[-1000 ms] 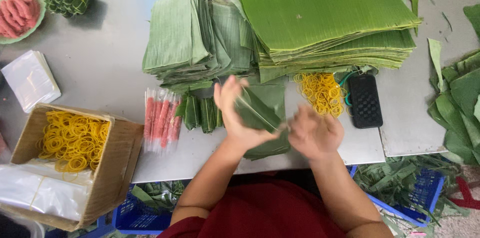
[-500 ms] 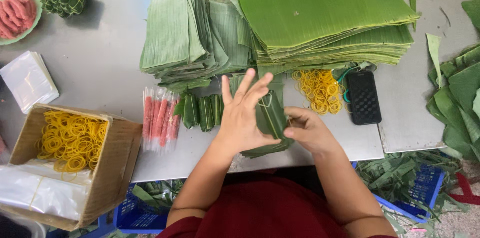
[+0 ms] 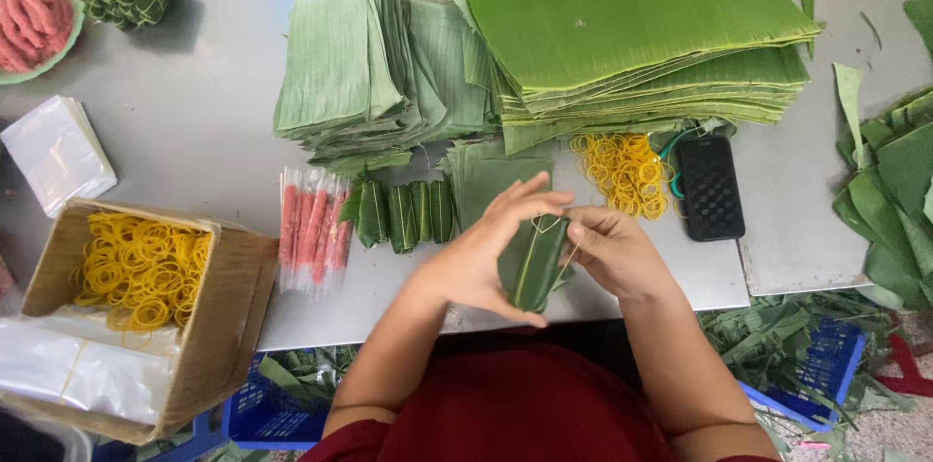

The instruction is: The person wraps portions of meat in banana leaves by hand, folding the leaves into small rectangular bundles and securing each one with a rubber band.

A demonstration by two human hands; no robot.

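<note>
Leaf stacks [image 3: 622,25], phone [image 3: 710,187] beyond parcel [image 3: 530,263].

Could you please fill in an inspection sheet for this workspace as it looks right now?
Surface: grey table, leaf scraps along its edges.
Job's things: leaf-wrapped parcel with a thin band around it; three wrapped parcels beside it.
Clutter: leaf stacks, box of yellow rubber bands, loose bands, phone.
Hands: left hand and right hand hold the parcel.
Cables: nothing seen.
Surroundings: blue crates below.
</note>
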